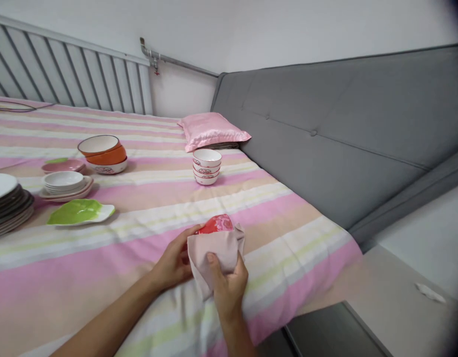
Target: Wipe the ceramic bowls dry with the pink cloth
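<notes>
Above the near part of the bed I hold a red bowl (218,224) with a pink flower pattern, mostly covered by a pale pink cloth (214,250). My left hand (175,260) grips the bowl's left side, its fingers partly hidden behind the cloth. With its thumb on the front of the cloth, my right hand (229,285) presses the fabric against the bowl. Farther back on the bed stands a stack of white bowls (206,167) with red rims. The cloth hides the bowl's lower part.
On the left are stacked plates (7,208), a green leaf-shaped dish (80,211), small white dishes (64,181), a pink dish (63,165) and orange bowls (105,153). A pink pillow (216,130) lies behind, near the grey headboard (306,114). The striped bed's edge (348,248) drops off at right.
</notes>
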`<action>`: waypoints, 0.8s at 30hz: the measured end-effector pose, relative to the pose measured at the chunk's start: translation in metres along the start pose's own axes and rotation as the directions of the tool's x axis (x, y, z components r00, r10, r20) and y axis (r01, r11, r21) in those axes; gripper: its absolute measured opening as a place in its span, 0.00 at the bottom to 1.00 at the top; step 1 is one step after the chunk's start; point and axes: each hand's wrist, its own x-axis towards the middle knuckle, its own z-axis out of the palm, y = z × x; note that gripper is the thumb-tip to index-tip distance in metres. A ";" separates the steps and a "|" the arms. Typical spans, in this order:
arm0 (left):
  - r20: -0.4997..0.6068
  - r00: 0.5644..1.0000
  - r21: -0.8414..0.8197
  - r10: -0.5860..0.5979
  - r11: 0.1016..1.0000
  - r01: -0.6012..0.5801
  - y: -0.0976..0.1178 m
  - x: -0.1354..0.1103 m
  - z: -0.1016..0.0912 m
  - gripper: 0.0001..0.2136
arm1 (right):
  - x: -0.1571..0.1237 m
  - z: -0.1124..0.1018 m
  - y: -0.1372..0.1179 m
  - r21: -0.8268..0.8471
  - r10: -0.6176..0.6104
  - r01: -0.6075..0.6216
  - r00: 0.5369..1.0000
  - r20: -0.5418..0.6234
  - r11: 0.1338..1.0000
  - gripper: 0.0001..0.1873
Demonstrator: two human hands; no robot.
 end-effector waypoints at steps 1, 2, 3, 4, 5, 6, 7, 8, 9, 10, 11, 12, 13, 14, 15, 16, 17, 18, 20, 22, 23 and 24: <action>-0.012 1.000 0.016 0.017 1.000 -0.016 -0.001 0.000 0.000 0.34 | 0.001 0.002 0.001 -0.005 -0.008 0.008 1.000 -0.023 1.000 0.24; -0.025 0.999 0.026 0.022 0.999 -0.021 0.000 0.000 0.001 0.34 | 0.004 0.004 0.001 -0.014 -0.019 0.019 0.999 -0.045 1.000 0.24; -0.035 0.999 0.032 0.019 0.999 -0.017 0.000 -0.001 0.002 0.33 | 0.006 0.006 0.000 -0.027 -0.035 0.033 0.997 -0.070 0.999 0.24; -0.045 0.999 0.034 0.011 0.999 -0.009 0.002 -0.001 0.002 0.33 | 0.008 0.007 -0.001 -0.046 -0.055 0.051 0.994 -0.093 0.998 0.23; -0.055 0.998 0.033 0.000 0.999 0.002 0.003 -0.001 0.003 0.33 | 0.011 0.009 -0.002 -0.072 -0.076 0.069 0.991 -0.111 0.995 0.22; -0.064 0.998 0.030 -0.008 0.999 0.010 0.004 0.000 0.004 0.32 | 0.013 0.010 -0.004 -0.105 -0.098 0.085 0.987 -0.125 0.991 0.21; -0.072 0.997 0.025 -0.016 1.000 0.018 0.006 0.000 0.005 0.32 | 0.015 0.011 -0.007 -0.145 -0.120 0.100 0.983 -0.140 0.984 0.21; -0.077 0.997 0.019 -0.023 1.000 0.025 0.006 0.000 0.005 0.31 | 0.016 0.012 -0.009 -0.188 -0.141 0.111 0.978 -0.154 0.976 0.22; -0.080 0.996 0.013 -0.031 0.999 0.032 0.006 -0.001 0.006 0.30 | 0.017 0.012 -0.012 -0.230 -0.156 0.115 0.973 -0.168 0.966 0.23; -0.082 0.996 0.007 -0.042 0.999 0.042 0.006 -0.001 0.006 0.29 | 0.018 0.012 -0.015 -0.267 -0.165 0.114 0.970 -0.177 0.957 0.25; -0.085 0.995 0.002 -0.052 0.999 0.052 0.006 -0.001 0.006 0.28 | 0.018 0.013 -0.018 -0.297 -0.168 0.108 0.969 -0.183 0.949 0.27; -0.089 0.994 -0.002 -0.061 0.998 0.061 0.005 -0.002 0.007 0.28 | 0.017 0.013 -0.021 -0.321 -0.168 0.101 0.968 -0.187 0.942 0.28; -0.094 0.993 -0.007 -0.068 0.998 0.067 0.005 -0.003 0.007 0.28 | 0.017 0.013 -0.023 -0.338 -0.171 0.098 0.966 -0.193 0.936 0.30; -0.099 0.993 -0.013 -0.072 0.997 0.071 0.004 -0.004 0.007 0.29 | 0.016 0.014 -0.026 -0.348 -0.180 0.102 0.963 -0.200 0.932 0.32; -0.107 0.992 -0.018 -0.072 0.997 0.070 0.004 -0.005 0.008 0.29 | 0.015 0.014 -0.028 -0.351 -0.200 0.117 0.957 -0.208 0.929 0.34; -0.118 0.991 -0.021 -0.070 0.997 0.068 0.004 -0.005 0.008 0.29 | 0.014 0.015 -0.029 -0.347 -0.229 0.144 0.949 -0.216 0.927 0.37; -0.132 0.989 -0.025 -0.065 0.998 0.063 0.005 -0.006 0.009 0.28 | 0.013 0.016 -0.031 -0.341 -0.261 0.177 0.940 -0.220 0.923 0.39; -0.146 0.987 -0.029 -0.062 0.998 0.059 0.005 -0.007 0.009 0.28 | 0.013 0.016 -0.032 -0.337 -0.292 0.209 0.932 -0.215 0.918 0.41; -0.170 0.984 -0.040 -0.060 0.998 0.054 0.007 -0.008 0.009 0.28 | 0.013 0.017 -0.035 -0.349 -0.327 0.255 0.931 -0.165 0.902 0.38; -0.171 0.983 -0.054 -0.061 0.997 0.053 0.009 -0.008 0.009 0.29 | 0.013 0.017 -0.038 -0.367 -0.307 0.252 0.947 -0.098 0.895 0.31; -0.169 0.984 -0.060 -0.060 0.997 0.051 0.010 -0.009 0.008 0.29 | 0.014 0.017 -0.040 -0.367 -0.277 0.233 0.958 -0.070 0.900 0.28; -0.169 0.984 -0.064 -0.058 0.997 0.048 0.011 -0.009 0.007 0.29 | 0.014 0.016 -0.042 -0.362 -0.240 0.207 0.970 -0.048 0.909 0.26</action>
